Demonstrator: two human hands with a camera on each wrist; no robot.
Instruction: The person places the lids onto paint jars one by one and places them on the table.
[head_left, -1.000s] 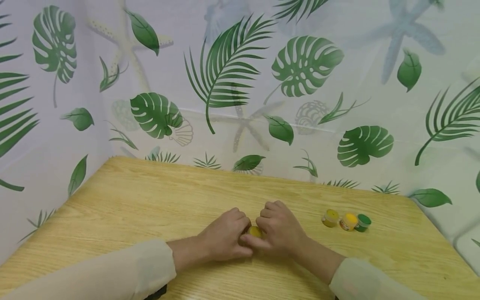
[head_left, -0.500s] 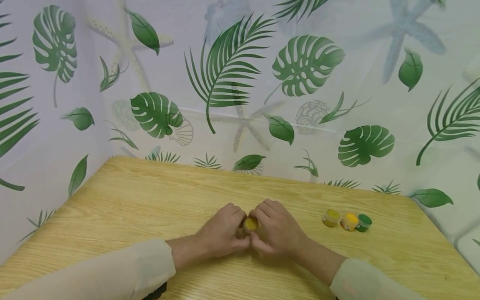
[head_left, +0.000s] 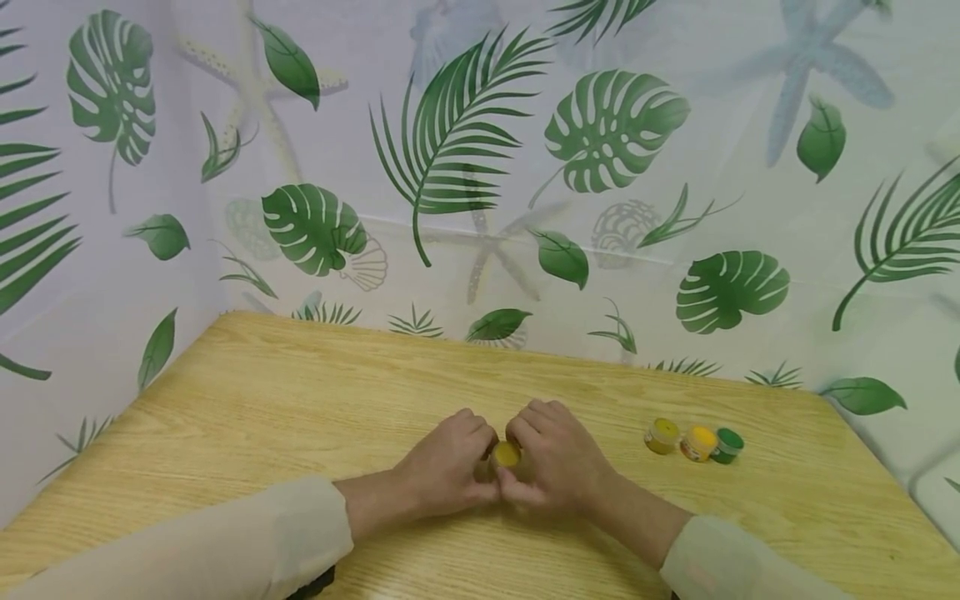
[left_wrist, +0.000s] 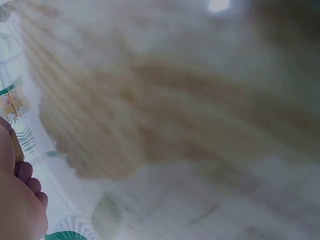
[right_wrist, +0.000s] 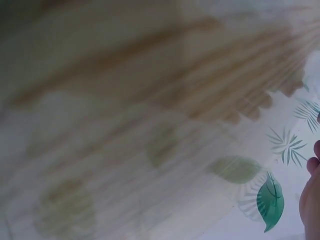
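Note:
A small dark-yellow paint pot [head_left: 506, 454] stands between the two hands over the middle of the table, its round top facing up. My left hand [head_left: 450, 467] grips its left side with curled fingers, the thumb in front. From the right, my right hand [head_left: 562, 458] holds it with bent fingers and the thumb at its near edge. The hands nearly meet and cover most of the pot's side. In the left wrist view, part of the pot [left_wrist: 17, 147] shows at the fingers of the left hand [left_wrist: 20, 200]. Only an edge of the right hand [right_wrist: 312, 200] appears in the right wrist view.
To the right on the wood-grain table [head_left: 300, 392] stand three more pots in a row: an olive-yellow pot [head_left: 662, 436], an orange-yellow pot [head_left: 699, 444] and a green pot [head_left: 727, 446]. A leaf-patterned cloth [head_left: 480, 167] hangs behind the table and at its left side.
The pot's top, mostly covered by the fingers at first, came into view between the hands. The right thumb drew back from across it, and the pot has since shifted slightly right and nearer.

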